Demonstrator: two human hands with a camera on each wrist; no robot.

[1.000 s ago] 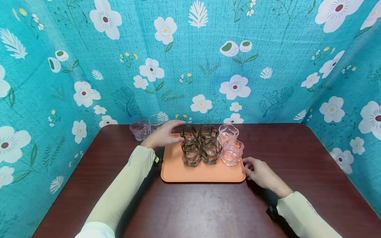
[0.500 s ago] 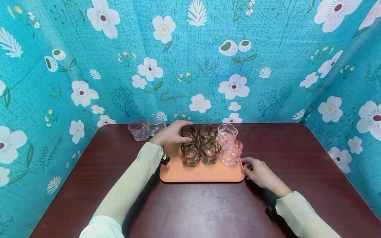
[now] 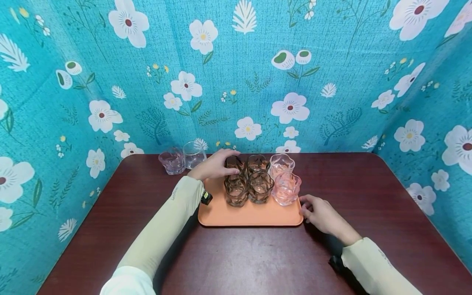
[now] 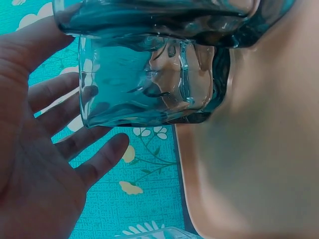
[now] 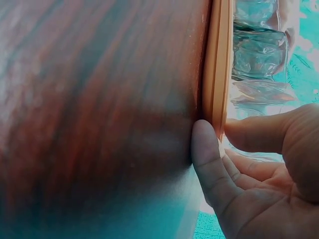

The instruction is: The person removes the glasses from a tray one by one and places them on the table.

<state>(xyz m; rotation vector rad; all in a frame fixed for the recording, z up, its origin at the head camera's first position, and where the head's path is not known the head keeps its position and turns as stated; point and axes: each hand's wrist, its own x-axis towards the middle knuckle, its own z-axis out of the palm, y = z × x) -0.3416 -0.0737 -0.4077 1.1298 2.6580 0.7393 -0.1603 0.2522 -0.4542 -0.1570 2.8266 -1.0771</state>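
Note:
In the head view, an orange tray point(image 3: 250, 215) carries two rows of petal-rimmed glasses. My left hand point(image 3: 213, 164) grips the smoky brown glass point(image 3: 233, 164) at the back left, thumb on its near side and fingers round the far side. The left wrist view shows that glass point(image 4: 149, 84) from close up, with fingertips seen through its wall. Another brown glass point(image 3: 236, 193) stands just in front, with two more brown ones beside the pair. At the right lie a pink glass point(image 3: 287, 189) and a paler glass point(image 3: 282, 164). My right hand point(image 3: 322, 215) pinches the tray's right edge point(image 5: 222, 74) between thumb and forefinger.
Left of the tray, towards the back of the dark wooden table point(image 3: 239, 262), stand a purple-tinted glass point(image 3: 172, 162) and a clear glass point(image 3: 194, 155). A blue flowered cloth point(image 3: 228, 73) hangs right behind the table's back edge and along both sides.
My left hand has moved right from beside the tray's glasses onto the back-left brown glass, then stayed there. The right hand has kept its place at the tray's edge.

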